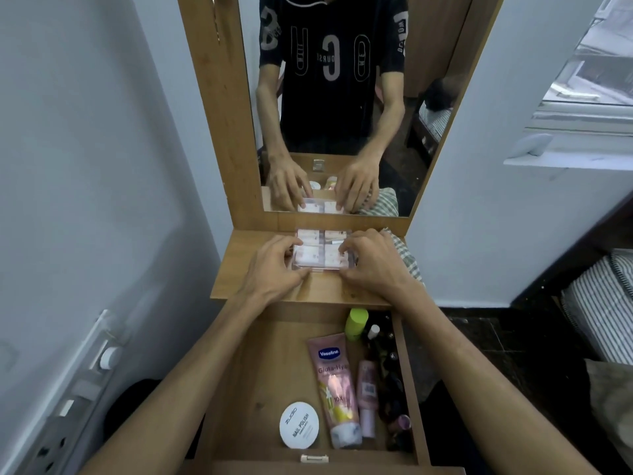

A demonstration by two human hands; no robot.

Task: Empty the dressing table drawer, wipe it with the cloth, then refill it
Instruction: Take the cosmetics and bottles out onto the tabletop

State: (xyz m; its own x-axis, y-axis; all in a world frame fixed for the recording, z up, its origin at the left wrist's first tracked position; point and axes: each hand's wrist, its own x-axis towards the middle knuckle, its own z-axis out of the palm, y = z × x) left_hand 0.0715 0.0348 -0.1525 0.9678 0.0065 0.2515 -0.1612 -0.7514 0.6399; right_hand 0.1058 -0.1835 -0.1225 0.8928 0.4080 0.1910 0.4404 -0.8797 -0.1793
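Clear plastic case (323, 250) gripped by my left hand (274, 265) and right hand (373, 264) above the drawer (260, 371), where tube (337, 389), tin (299, 425) and bottles (390, 378) wait, emptying barely begun.

Dim, soft indoor light, probably daylight from the window (582, 80) at the right edge. Wide-angle bends the walls at the edges. Dark bottles (394, 389) along the drawer's right edge lost in shadow; mild blur overall.

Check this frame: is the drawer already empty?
No: the open drawer holds a pink Vaseline tube, a white round tin, a green bottle and small dark bottles.
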